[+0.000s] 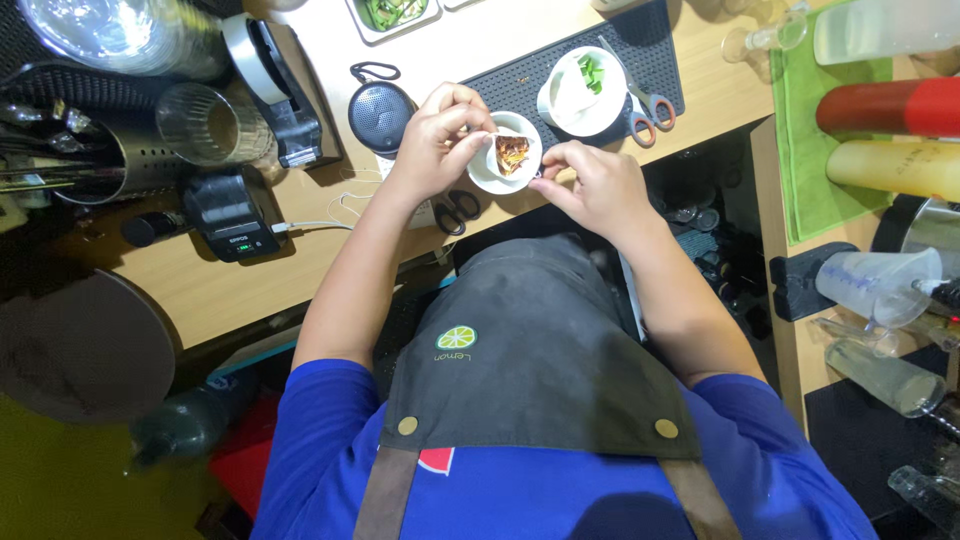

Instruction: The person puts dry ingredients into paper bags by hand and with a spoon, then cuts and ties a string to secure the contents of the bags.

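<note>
**Both hands closed on a small white bowl at the counter edge**

Left hand wrapped around the near-left rim of a small white bowl, fingers curled and thumb pressed to the rim, gripping it. Right hand pinched shut on the opposite rim, fingertips touching the bowl's lower right edge. Inside the bowl, between the two grips, a brownish-orange dried slice, lying tilted against the wall.

Just beyond the right hand, a second white bowl holding green leaves, standing on a dark ribbed mat. Beside that bowl, scissors with red and grey handles. Just beyond the left hand, a round black speaker. Below the left wrist, black-handled scissors on the wooden counter. Farther out past the left forearm, a tape dispenser, a clear glass and a small black printer. Well away past the right forearm, a green cloth, red and yellow squeeze bottles, and a clear measuring jug.
</note>
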